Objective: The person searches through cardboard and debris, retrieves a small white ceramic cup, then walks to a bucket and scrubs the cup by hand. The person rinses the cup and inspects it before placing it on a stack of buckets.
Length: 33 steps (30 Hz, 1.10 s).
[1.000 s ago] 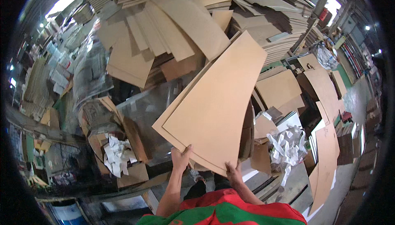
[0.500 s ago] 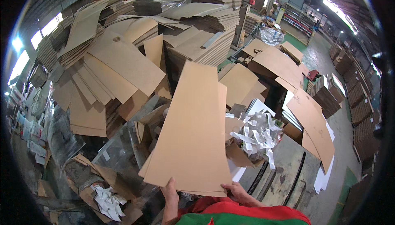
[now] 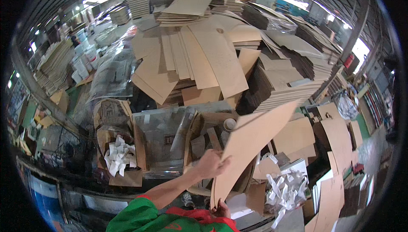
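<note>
A long, tan piece of cardboard (image 3: 248, 140) is tilted in front of me, slanting up to the right; now I cannot tell how many sheets it holds. My left hand (image 3: 213, 164) grips its left edge partway along, fingers slightly blurred. My right hand (image 3: 221, 210) is closed on the bottom end, thumb on the face. Behind it stands an open carton (image 3: 199, 119) with scraps and a roll of tape or similar white ring-shaped thing (image 3: 229, 124). White paper strips (image 3: 287, 191) lie heaped to the right of the cardboard.
Fanned cardboard sheets (image 3: 212, 58) cover a large pile ahead. A tall cardboard stack (image 3: 289, 87) rises behind the held piece. At left is a box of crumpled white paper (image 3: 120, 155), beside clear plastic sheeting (image 3: 161, 147). More cut cardboard (image 3: 331, 198) lies at right.
The view has swung left. The cardboard has turned from face-up to steeply tilted, pointing right. My left hand has moved from its near corner up along its left edge; my right still holds the near end.
</note>
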Motion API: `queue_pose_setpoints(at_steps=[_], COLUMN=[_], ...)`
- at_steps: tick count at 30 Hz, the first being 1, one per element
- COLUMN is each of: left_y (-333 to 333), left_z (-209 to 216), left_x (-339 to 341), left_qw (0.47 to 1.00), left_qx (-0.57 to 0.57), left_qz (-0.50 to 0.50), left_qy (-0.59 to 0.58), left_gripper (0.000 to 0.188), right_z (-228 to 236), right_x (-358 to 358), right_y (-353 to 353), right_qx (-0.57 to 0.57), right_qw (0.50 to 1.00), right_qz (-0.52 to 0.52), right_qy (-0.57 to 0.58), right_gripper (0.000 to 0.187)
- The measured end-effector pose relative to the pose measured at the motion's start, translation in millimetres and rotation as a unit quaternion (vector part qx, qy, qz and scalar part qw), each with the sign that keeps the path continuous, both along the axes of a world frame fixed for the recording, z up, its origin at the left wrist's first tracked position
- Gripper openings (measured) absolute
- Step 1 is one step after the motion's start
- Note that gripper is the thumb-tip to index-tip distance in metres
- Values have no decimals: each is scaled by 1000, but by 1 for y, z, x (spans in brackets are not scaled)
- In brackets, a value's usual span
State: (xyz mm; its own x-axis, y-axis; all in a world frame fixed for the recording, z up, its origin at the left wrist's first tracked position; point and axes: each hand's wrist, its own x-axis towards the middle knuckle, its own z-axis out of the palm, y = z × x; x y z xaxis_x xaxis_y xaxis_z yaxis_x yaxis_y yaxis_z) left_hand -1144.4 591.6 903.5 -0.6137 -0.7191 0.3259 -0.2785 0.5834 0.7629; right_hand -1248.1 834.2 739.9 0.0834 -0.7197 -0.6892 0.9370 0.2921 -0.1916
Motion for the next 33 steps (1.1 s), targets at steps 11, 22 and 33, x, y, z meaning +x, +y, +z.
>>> queue_pose_setpoints(at_steps=[11,22,33], left_y=[-47,-76,254], left_z=[5,38,-152], left_x=[91,150,151], left_qw=[885,919,546], left_qx=[48,79,424], left_qz=[355,268,622], left_qy=[297,279,370], left_gripper=[23,64,44], right_z=[71,267,341], right_x=[-27,-85,-33], right_y=[-185,-583,-817], right_qx=[-252,-456,-493], right_qw=[918,775,764], right_qz=[76,86,42], right_qy=[298,429,414], right_gripper=[32,21,37])
